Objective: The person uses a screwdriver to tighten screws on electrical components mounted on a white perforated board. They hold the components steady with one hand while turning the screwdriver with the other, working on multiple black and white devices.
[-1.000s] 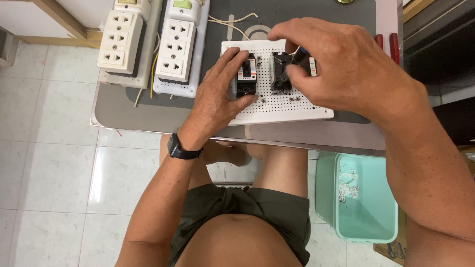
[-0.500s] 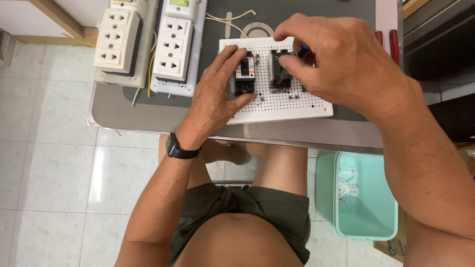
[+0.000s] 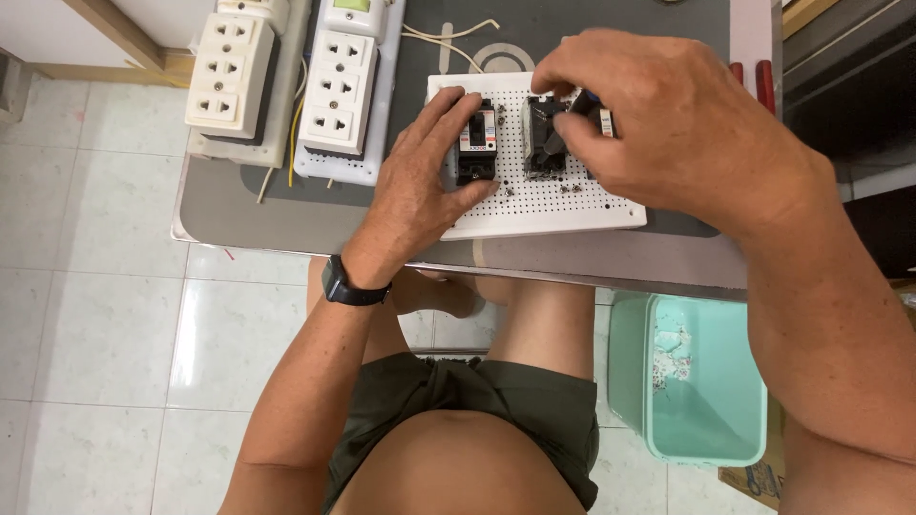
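Head view: right hand is pinching a small, rigid black plastic breaker by its sides; left hand, fingers loosely curled, is steadying another black breaker beside it.

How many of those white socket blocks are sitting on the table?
3 show. One socket block lies far left, a second right beside it, and a third is cut off by the top edge. More may lie beyond the frame.

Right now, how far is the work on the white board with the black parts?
One black breaker already sits on the white perforated board, steadied by the left hand. The right hand is fitting a second black breaker beside it. Small screws lie loose on the board, so fastening looks not yet done.
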